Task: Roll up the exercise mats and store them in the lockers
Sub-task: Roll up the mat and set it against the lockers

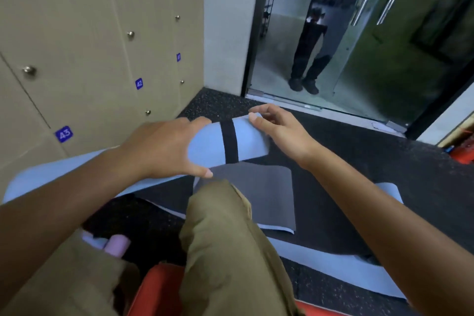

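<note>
Rolled light-blue mat (246, 141) held off black speckled floor (384, 161), in front of lockers (77, 46) bearing blue number tags. Black strap (230, 140) wraps roll near its right end. Left hand (164, 149) grips roll from above, fingers and thumb curled round it. Right hand (277, 128) at roll's right end, fingertips pinching its edge. Grey mat (264, 192) lies flat on floor below roll, beside person's knee (220, 200). Another light-blue mat (346, 272) lies unrolled toward floor's near right. Small pink roll (115, 245) at near left.
</note>
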### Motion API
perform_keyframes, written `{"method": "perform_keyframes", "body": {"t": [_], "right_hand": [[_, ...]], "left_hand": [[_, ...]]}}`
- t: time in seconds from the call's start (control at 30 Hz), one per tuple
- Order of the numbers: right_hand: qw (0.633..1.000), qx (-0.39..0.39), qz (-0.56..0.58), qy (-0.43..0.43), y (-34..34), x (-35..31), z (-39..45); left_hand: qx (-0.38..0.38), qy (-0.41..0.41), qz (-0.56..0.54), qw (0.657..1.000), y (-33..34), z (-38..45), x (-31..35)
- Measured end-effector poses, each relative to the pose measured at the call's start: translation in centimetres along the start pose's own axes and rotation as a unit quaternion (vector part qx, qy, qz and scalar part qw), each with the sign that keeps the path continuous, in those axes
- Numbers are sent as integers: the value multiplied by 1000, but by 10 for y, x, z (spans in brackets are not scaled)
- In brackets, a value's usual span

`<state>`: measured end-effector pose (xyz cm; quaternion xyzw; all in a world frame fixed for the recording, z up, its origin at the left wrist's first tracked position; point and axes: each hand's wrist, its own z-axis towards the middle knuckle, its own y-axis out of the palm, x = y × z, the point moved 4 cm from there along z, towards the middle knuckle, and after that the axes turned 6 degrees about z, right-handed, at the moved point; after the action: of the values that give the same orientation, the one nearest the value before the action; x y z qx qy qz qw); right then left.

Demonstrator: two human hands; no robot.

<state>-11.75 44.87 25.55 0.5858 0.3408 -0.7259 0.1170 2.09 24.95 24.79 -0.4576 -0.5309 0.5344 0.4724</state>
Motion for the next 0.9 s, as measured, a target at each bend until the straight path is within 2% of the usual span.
{"method": "perform_keyframes", "body": {"t": [0.2, 0.43, 0.6, 0.7, 0.8, 0.9], "right_hand": [[998, -48, -28, -15, 53, 9, 40], [985, -159, -66, -14, 138, 30, 70], [966, -237, -101, -14, 199, 51, 88], [961, -254, -111, -15, 228, 67, 100], [953, -270, -137, -13, 254, 89, 114], [947, -282, -157, -7, 277, 113, 130]], "left_hand": [[-39, -79, 21, 996, 7, -25, -79], [-96, -233, -2, 968, 52, -83, -190], [-148, -344, -56, 926, 104, -130, -244], [-188, -413, -72, 888, 142, -154, -269], [-183, -441, -85, 874, 181, -174, -295], [-207, -503, -103, 833, 246, -189, -322]]}}
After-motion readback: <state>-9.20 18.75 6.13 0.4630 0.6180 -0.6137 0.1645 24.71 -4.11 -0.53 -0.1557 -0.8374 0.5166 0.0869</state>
